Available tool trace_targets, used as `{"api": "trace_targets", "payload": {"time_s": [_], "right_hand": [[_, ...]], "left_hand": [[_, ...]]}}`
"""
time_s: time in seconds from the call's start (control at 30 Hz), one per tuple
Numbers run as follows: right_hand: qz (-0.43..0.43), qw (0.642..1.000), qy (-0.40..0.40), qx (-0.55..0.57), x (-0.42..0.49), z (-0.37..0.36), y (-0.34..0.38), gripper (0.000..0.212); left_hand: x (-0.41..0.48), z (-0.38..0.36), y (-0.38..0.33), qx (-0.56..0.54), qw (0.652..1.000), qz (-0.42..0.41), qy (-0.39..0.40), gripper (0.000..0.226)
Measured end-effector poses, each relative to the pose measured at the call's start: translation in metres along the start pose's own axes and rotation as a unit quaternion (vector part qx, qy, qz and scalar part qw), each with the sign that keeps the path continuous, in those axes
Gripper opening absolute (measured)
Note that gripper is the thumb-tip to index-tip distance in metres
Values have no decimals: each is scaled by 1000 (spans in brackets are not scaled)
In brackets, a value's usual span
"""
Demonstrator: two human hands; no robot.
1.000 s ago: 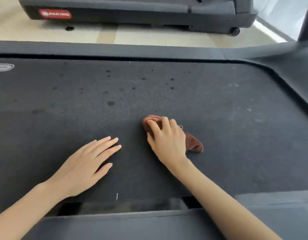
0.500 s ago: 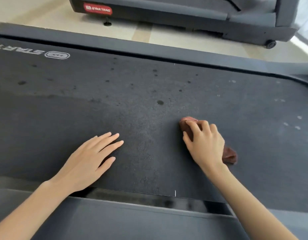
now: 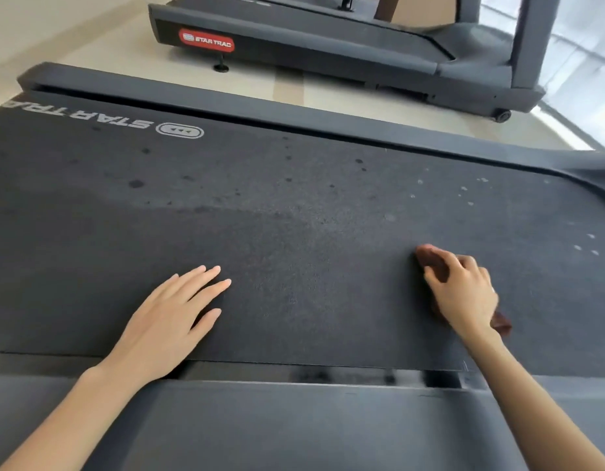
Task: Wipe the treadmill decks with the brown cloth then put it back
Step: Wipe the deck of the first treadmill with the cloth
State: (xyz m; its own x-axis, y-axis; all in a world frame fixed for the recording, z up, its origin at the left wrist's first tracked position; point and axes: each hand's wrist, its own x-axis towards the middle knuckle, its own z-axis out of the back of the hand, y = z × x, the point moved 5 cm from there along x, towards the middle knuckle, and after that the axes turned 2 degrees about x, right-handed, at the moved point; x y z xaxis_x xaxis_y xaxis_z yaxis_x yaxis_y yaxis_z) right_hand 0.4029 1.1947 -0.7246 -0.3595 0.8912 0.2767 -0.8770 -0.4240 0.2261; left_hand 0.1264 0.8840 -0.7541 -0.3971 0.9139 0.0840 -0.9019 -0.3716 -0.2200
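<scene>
A dark treadmill deck (image 3: 294, 215) fills the view, its belt speckled with dark spots and a few pale flecks at the right. My right hand (image 3: 464, 294) grips the brown cloth (image 3: 430, 260) with curled fingers and presses it onto the belt at the right. Only the cloth's front end and a tail behind my wrist show. Flat on the belt at the lower left lies my left hand (image 3: 172, 317), fingers straight and spread.
A grey side rail (image 3: 311, 419) runs along the near edge, another rail (image 3: 226, 100) along the far edge. Beyond a strip of pale floor (image 3: 294, 86) stands a second treadmill (image 3: 328, 45) with a red logo plate.
My right hand has slid the cloth to the right along the belt. The view has shifted left, showing more of the belt's white lettering. My left hand stays flat.
</scene>
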Motion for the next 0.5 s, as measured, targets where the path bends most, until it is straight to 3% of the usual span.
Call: {"api": "trace_targets", "payload": {"time_s": [0.03, 0.1, 0.2, 0.37, 0.5], "right_hand": [[-53, 999, 1, -2, -1, 2, -6, 38], [-62, 998, 6, -34, -4, -6, 18, 39], [34, 998, 18, -56, -13, -29, 100, 39], [160, 985, 68, -12, -17, -60, 242, 38], [311, 941, 134, 5, -55, -68, 315, 41]], "left_hand": [[-1, 1, 4, -13, 1000, -5, -8, 62], [-1, 1, 5, -42, 999, -4, -26, 60], [-1, -5, 5, -55, 998, 3, -36, 42], [0, -8, 6, -55, 997, -4, -46, 42], [0, -5, 7, -41, 998, -4, -43, 44]]}}
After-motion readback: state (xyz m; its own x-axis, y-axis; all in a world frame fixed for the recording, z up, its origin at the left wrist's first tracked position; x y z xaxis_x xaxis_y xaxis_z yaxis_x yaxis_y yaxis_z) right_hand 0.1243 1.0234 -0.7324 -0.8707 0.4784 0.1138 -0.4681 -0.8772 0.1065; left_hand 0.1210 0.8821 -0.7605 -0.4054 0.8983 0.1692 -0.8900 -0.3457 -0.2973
